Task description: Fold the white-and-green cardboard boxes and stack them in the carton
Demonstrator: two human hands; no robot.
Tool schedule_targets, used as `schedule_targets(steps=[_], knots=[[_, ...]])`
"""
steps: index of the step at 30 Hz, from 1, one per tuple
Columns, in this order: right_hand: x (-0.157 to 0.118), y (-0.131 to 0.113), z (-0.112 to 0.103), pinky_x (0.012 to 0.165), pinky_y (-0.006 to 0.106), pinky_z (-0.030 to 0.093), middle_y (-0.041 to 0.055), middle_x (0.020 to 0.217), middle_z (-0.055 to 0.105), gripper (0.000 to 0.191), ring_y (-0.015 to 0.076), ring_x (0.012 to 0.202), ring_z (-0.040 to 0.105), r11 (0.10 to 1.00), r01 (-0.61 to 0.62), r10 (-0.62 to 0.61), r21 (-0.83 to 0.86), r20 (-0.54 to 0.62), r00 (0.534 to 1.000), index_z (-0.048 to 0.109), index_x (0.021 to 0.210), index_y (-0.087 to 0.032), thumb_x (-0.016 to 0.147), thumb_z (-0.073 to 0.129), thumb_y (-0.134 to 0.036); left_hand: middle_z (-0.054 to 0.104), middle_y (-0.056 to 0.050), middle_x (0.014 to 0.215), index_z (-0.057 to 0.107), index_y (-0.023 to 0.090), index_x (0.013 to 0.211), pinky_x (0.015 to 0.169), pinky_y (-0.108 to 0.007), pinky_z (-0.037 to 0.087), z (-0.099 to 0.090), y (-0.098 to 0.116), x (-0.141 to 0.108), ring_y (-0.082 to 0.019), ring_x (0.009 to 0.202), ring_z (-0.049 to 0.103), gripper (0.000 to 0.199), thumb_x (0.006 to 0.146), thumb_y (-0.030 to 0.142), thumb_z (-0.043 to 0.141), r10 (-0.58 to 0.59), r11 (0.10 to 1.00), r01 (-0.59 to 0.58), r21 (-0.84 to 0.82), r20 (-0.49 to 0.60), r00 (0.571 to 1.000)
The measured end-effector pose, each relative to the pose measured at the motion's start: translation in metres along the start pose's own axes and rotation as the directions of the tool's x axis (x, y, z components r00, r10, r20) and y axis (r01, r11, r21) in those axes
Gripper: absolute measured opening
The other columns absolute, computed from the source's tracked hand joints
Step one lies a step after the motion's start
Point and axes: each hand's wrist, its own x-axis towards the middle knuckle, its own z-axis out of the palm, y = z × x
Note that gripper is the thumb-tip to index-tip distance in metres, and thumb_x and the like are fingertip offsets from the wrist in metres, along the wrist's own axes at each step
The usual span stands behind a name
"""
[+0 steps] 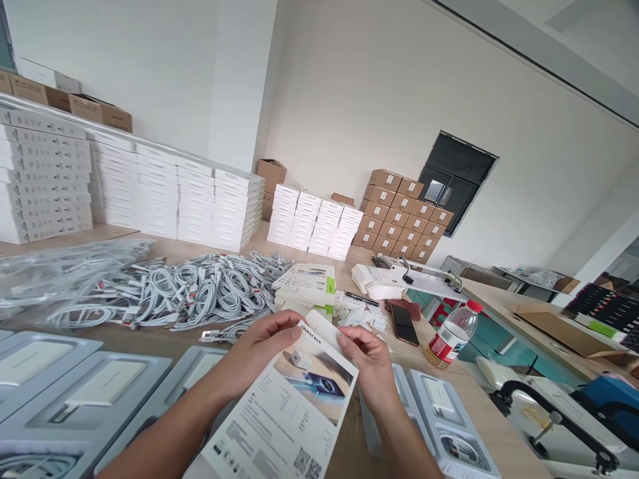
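My left hand (259, 352) and my right hand (367, 368) hold a white printed product sleeve (284, 412) between them, above the wooden table (359, 439). The sleeve shows a photo of a charger and a QR code. A white insert (319, 324) sticks out of its upper end, with my right fingers beside it. Grey plastic trays holding white chargers lie under and beside both hands: one (104, 392) to the left, another (446, 419) to the right. Part of the trays is hidden by my forearms.
Bundled white cables (164, 293) lie beyond my hands, beside a stack of printed sleeves (304, 283). A phone (404, 324) and a plastic bottle (452, 334) stand to the right. White boxes (180, 199) and cardboard cartons (399, 216) are stacked behind.
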Motion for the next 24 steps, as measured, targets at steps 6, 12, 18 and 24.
schedule_targets(steps=[6,12,18,24], knots=[[0.001,0.003,0.0,0.065,0.03,0.045,0.0,0.072,0.067,0.02,0.0147,0.067,0.056,0.992,0.108,-0.109,-0.07,-0.003,0.994,0.076,0.08,-0.023,0.07,0.08,-0.04,0.069,-0.001,0.084,0.072,0.023,0.105,0.065,-0.025,0.047,0.002,0.002,0.0,-0.018,0.072,0.063,0.031,0.082,0.043,0.067,-0.007,1.0,0.007,-0.02,-0.003,1.0],[0.003,0.002,-0.004,0.065,0.027,0.044,-0.0007,0.072,0.064,0.016,0.0132,0.067,0.056,0.997,0.081,-0.079,-0.012,0.097,0.992,0.075,0.071,-0.022,0.068,0.081,-0.036,0.071,-0.002,0.085,0.074,0.022,0.101,0.067,-0.025,0.047,0.002,0.008,-0.001,-0.02,0.075,0.063,0.03,0.081,0.042,0.066,-0.012,0.999,0.011,0.036,0.037,0.999],[0.003,-0.001,0.0,0.049,0.024,0.043,-0.0011,0.058,0.064,0.033,0.0111,0.051,0.052,0.868,-0.308,0.289,0.388,0.109,0.951,0.067,0.065,-0.017,0.06,0.087,-0.043,0.068,-0.001,0.086,0.072,0.023,0.104,0.067,-0.024,0.046,0.001,0.0,0.0,-0.018,0.077,0.06,0.028,0.087,0.043,0.061,0.041,0.985,-0.059,0.164,0.105,0.994],[0.002,0.003,0.002,0.06,0.023,0.048,0.0016,0.068,0.071,0.037,0.0121,0.06,0.06,0.832,-0.432,0.365,0.348,0.243,0.899,0.072,0.077,-0.015,0.055,0.091,-0.038,0.066,-0.002,0.093,0.068,0.022,0.106,0.072,-0.026,0.046,-0.002,-0.004,0.001,-0.019,0.084,0.058,0.029,0.089,0.043,0.058,0.072,0.963,-0.097,0.251,0.106,0.992]])
